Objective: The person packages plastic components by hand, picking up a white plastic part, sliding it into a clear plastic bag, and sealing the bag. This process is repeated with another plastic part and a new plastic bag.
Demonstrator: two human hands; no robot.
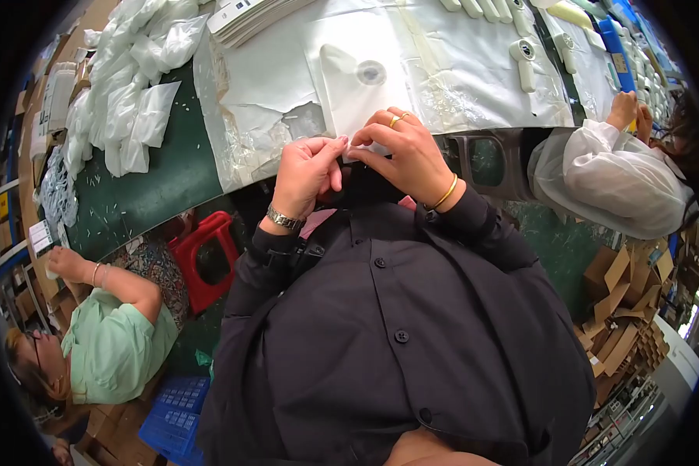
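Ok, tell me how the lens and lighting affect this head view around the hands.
Head view: fisheye bends the table edge into a curve and blackens the corners; even overhead light, no hard shadows; the white sheet glares slightly; left hand and right hand are sharp, while rim figures smear.

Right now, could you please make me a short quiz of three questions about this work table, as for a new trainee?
1. True or false: both hands pinch the near edge of the white pouch.
2. The stool under the table is: A blue, B red, C yellow.
3. Which hand has a ring on a finger?

Key
1. True: the left hand and the right hand meet on its edge.
2. B.
3. The right hand; the left wrist has a metal watch.
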